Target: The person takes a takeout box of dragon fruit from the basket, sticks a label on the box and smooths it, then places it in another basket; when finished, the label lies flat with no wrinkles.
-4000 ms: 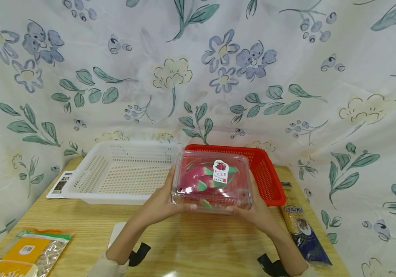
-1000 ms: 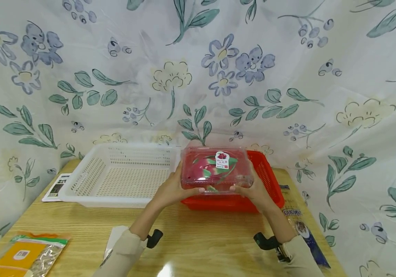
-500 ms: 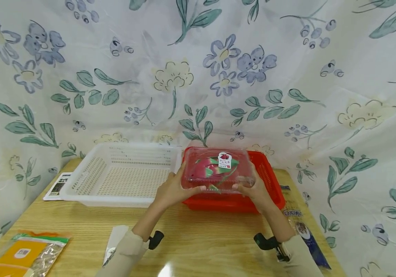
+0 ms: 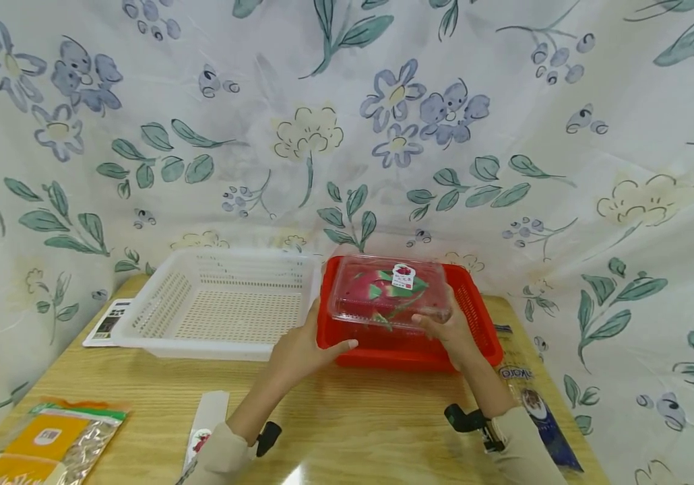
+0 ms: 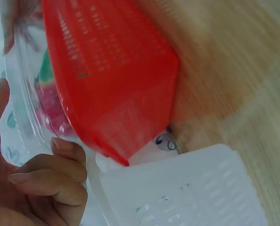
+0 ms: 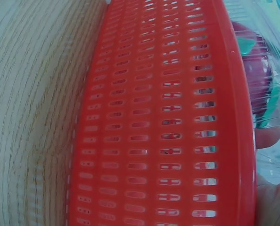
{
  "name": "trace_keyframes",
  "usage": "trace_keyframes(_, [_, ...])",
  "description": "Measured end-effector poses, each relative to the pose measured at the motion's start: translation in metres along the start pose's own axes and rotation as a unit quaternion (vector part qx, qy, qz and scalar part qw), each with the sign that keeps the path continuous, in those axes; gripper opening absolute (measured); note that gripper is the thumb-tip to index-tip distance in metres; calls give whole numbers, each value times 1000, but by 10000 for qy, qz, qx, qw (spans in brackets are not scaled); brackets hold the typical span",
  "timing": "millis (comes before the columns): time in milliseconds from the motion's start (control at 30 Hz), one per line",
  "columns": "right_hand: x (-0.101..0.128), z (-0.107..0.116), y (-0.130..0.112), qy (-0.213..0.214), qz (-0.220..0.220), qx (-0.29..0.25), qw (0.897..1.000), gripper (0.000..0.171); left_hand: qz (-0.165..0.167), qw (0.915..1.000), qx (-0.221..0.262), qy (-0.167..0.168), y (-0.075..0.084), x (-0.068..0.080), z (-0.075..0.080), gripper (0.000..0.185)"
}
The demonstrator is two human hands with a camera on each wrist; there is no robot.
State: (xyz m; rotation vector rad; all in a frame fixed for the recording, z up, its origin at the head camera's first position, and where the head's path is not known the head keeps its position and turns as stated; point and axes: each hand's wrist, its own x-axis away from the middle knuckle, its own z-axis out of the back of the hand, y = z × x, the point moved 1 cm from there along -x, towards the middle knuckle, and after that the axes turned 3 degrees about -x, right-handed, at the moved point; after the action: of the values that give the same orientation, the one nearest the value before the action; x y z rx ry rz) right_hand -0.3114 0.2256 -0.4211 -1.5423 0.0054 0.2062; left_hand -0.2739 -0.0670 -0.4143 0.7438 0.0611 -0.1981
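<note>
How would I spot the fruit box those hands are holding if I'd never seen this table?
On the wooden table two baskets sit side by side; find the red basket. Over it sits the clear plastic box, with pink dragon fruit inside and a white sticker on its lid.

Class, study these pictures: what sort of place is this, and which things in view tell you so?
Probably a makeshift sorting station, not a real kitchen or shop: a floral sheet hung as a backdrop, a wooden table, two empty-looking plastic baskets, white and red, and packaged groceries laid out.
</note>
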Motion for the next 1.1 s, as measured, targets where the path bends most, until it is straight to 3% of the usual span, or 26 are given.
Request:
trace_keyframes(267, [-1,0,-3,105,-77,0,9999,75,312,9982,-490,-130,0,13,-23,110])
trace_keyframes(433, [-1,-3,-3,38,-121,-141,9998,75,468,9979,-443,117,-6,9,-42,108])
trace_keyframes(567, [-3,-3,2,48,-161,-149,9997,77,782,9952,-461,361,-8,6,-51,111])
trace_keyframes(800, [-5,-6,3,34,-192,-30,9998,75,1168,9908,-268,623,-11,2,-59,121])
trace_keyframes(1100, [-10,-3,5,21,-270,116,9996,81,1111,9916,24,663,-8,2,-61,125])
